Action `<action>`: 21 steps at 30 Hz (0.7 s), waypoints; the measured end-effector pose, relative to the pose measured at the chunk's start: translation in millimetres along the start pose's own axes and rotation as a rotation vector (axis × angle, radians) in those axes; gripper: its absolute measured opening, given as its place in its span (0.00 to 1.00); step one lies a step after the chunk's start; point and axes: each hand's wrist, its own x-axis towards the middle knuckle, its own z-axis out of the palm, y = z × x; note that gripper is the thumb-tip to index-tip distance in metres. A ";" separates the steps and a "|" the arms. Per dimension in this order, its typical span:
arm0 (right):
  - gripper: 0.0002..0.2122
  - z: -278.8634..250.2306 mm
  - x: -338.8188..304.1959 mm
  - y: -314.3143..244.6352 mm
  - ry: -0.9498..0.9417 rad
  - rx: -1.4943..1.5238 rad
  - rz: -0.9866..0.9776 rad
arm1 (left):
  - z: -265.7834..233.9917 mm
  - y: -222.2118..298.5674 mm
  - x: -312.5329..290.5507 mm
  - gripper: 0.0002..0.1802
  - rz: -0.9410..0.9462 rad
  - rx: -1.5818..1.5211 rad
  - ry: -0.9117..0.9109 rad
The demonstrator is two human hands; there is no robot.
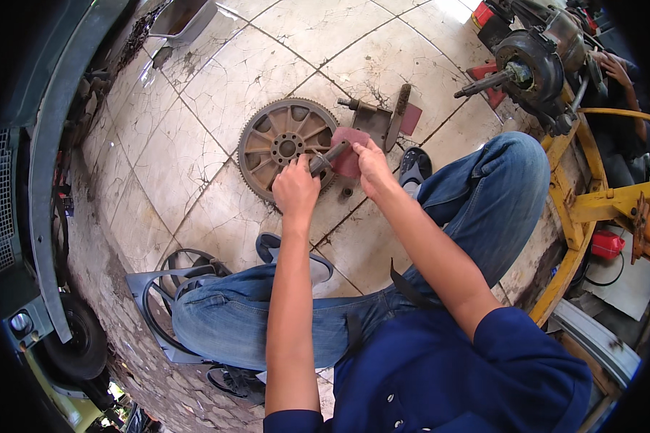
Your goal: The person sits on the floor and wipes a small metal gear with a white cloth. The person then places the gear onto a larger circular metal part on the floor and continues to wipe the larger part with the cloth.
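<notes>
Dark blue shirt cloth (455, 368) lies nearest, behind both hands, with jeans (495, 195) covering bent legs on either side of the forearms. The left hand (297, 186) is closed, fingers curled round the near end of a grey metal shaft (330, 156) that points away from it, toward the right hand (373, 169). That right hand is partly closed, thumb and fingers pinching a reddish abrasive sheet (347, 166); the sheet meets the shaft just left of these fingertips, though whether it wraps fully round cannot be told. Near the right hand, on its left, a small metal piece (347, 193) sits on the tiled floor (217, 209). Beneath and beyond the left hand lies a toothed flywheel (263, 150). Just beyond the right hand are a metal block (369, 120), a narrow dark bar (397, 123) and another reddish sheet (411, 119). Well off to its right, a co-worker's hand (615, 69) shows beside a hub assembly (531, 65).
</notes>
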 end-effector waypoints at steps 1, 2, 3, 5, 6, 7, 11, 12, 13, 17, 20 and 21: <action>0.15 2.7 -4.5 -4.9 0.012 0.005 0.004 | 0.4 -1.0 -3.5 0.24 -0.004 0.009 -0.010; 0.15 6.1 -3.7 0.5 0.088 -0.080 0.043 | -0.5 4.3 1.4 0.23 0.009 0.010 -0.007; 0.14 14.6 -15.5 4.6 0.007 -0.076 0.033 | 1.7 3.1 1.9 0.23 0.002 0.004 0.002; 0.15 9.5 -6.0 10.4 -0.078 -0.079 -0.017 | 2.9 -1.2 1.2 0.23 -0.017 -0.005 0.013; 0.15 6.5 -5.7 5.4 -0.077 -0.068 0.008 | 2.9 -1.1 0.8 0.23 -0.010 0.004 0.012; 0.16 1.4 -5.1 -1.8 -0.075 -0.057 0.033 | 3.1 -1.0 1.2 0.23 -0.002 0.012 0.012; 0.15 8.1 -14.2 9.1 -0.070 -0.192 0.017 | 3.5 -1.6 3.8 0.24 -0.045 0.017 0.015; 0.15 5.7 -6.6 7.9 -0.057 -0.195 -0.014 | 2.7 0.0 4.6 0.24 -0.033 0.009 0.020; 0.14 -0.4 0.4 3.9 -0.042 -0.157 -0.013 | 1.9 1.7 5.5 0.24 -0.021 0.002 0.025; 0.13 6.0 -7.3 6.4 -0.018 -0.126 0.016 | 3.6 2.3 3.0 0.24 -0.016 0.032 0.005; 0.12 12.6 -8.2 2.8 0.036 -0.085 0.003 | 2.1 -0.3 3.4 0.24 -0.002 0.011 0.018; 0.12 10.1 -7.9 0.0 0.044 -0.100 0.006 | 1.6 0.6 1.7 0.24 0.006 0.004 0.017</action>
